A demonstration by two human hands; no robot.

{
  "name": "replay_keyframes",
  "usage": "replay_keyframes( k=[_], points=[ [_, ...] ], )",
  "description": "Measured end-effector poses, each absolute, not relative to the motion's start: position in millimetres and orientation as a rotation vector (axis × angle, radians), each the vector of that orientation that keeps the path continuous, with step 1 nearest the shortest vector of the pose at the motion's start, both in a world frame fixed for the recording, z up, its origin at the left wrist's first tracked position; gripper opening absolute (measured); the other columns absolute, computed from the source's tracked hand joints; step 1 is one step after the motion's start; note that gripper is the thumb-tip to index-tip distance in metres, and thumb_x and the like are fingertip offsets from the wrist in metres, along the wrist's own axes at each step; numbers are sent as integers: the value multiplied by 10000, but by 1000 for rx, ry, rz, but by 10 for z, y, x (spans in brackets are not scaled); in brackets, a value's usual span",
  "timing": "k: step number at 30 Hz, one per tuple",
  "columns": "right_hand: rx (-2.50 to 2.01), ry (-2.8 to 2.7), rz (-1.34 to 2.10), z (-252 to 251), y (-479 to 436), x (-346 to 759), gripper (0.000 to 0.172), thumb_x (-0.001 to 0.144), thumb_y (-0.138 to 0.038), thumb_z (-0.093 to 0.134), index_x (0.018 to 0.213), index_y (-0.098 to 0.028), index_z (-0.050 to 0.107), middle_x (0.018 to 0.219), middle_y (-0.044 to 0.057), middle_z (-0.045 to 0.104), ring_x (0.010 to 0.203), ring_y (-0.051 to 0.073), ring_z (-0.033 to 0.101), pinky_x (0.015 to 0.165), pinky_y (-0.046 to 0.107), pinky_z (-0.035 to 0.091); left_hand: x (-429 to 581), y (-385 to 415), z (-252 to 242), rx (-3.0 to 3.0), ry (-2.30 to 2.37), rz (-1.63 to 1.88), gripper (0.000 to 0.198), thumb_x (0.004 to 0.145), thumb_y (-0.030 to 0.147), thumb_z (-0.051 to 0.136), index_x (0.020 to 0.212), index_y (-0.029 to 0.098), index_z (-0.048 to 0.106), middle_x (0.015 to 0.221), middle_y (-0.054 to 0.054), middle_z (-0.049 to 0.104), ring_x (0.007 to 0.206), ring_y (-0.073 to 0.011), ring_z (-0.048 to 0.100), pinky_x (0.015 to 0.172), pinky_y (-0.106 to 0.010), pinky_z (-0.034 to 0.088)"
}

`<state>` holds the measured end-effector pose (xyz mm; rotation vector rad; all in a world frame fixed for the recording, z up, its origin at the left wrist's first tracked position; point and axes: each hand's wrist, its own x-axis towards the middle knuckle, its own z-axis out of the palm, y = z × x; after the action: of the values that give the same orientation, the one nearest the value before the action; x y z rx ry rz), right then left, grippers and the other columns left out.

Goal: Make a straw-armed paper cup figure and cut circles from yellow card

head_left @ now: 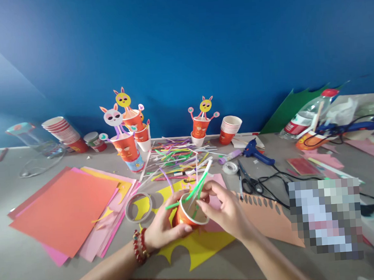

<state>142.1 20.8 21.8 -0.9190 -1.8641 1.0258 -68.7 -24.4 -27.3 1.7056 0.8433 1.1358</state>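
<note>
Carefully, the left hand (170, 220) grips an orange paper cup (186, 219) over cut yellow paper (210, 243), the right hand (225, 207) bent at green stems (198, 185) in its mouth. Squeezing too hard could buckle the rim — a tug on one stem could dislodge others. Fingers obscure the lower stems; whether the right pinches one cannot be told.

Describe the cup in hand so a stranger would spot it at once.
Below the blue wall, find the gray table and the yellow sheet on its near side. Over that sheet, the left hand holds an orange paper cup. Unlike the cups near the wall, it has green strips sticking out.
</note>
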Motion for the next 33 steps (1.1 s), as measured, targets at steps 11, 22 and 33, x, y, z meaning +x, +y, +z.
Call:
replay_keyframes(
  k=[11, 22, 33],
  points=[
    [-885, -1863, 1200, 170, 204, 1379, 117, 864, -194, 624, 966, -210, 569, 840, 12, 639, 747, 157, 596, 693, 268, 493, -755, -99, -166, 1104, 682, 1284, 476, 893, 531, 563, 1226, 191, 592, 1275, -140, 580, 1236, -331, 513, 1002, -445, 451],
    [-809, -1923, 1096, 201, 155, 1352, 79, 820, -139, 598, 870, -199, 612, 784, 11, 613, 724, 160, 574, 662, 258, 470, -626, -21, 575, 1777, 1180, 1126, 272, 837, 279, 714, 1084, 195, 640, 1003, -46, 651, 868, -166, 597, 802, -287, 467],
    [-857, -1891, 1136, 162, 194, 1379, 93, 838, -125, 581, 877, -199, 622, 834, 21, 642, 769, 165, 600, 698, 256, 482, -452, 115, 571, 1559, 1127, 1132, 141, 915, 285, 583, 838, 183, 525, 737, 40, 466, 641, -92, 443, 583, -209, 388]
  ],
)
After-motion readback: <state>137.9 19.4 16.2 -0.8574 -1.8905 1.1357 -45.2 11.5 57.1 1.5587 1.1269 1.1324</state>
